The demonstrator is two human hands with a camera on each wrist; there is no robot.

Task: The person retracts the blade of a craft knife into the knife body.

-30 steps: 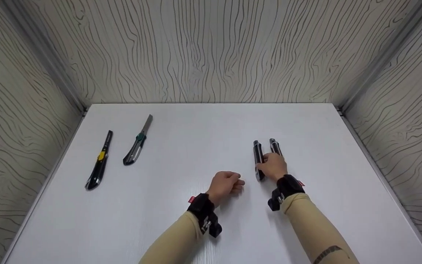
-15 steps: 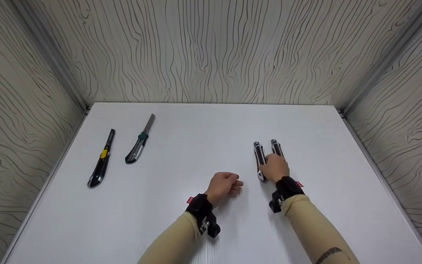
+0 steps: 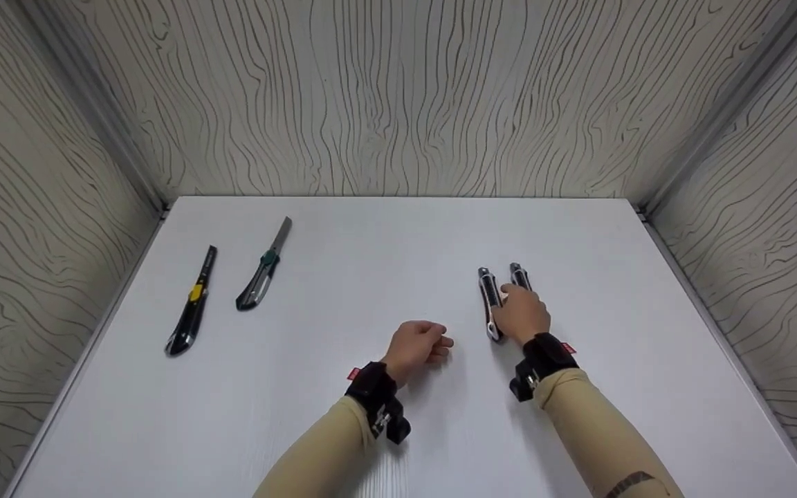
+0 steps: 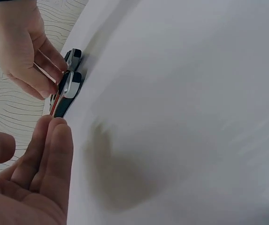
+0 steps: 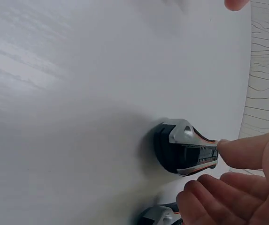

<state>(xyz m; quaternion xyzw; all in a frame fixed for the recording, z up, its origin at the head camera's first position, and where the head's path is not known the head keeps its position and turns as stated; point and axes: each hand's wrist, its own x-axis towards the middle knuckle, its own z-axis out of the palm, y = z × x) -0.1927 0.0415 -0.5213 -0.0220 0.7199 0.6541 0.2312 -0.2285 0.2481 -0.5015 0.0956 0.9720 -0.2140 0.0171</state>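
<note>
Two silver-and-black utility knives lie side by side on the white table (image 3: 343, 415), right of centre in the head view. My right hand (image 3: 523, 315) is over the gap between them. Its thumb touches the nearer-left knife (image 3: 489, 297), while the fingers look loose and apart from it in the right wrist view. The other knife (image 3: 520, 277) is partly hidden behind the hand. My left hand (image 3: 416, 346) hovers or rests left of the pair, fingers loosely bent, holding nothing. In the left wrist view both knives (image 4: 71, 86) show end-on beside the right hand.
On the table's left lie a black utility knife with a yellow slider (image 3: 193, 304) and another with a green slider (image 3: 260, 277), its blade out. Wood-patterned panels (image 3: 385, 97) enclose the back and sides.
The nearer-left knife has rolled so that its silver-edged face shows upward. My right fingers have loosened from it and shifted slightly right. The left hand has drifted a little left.
</note>
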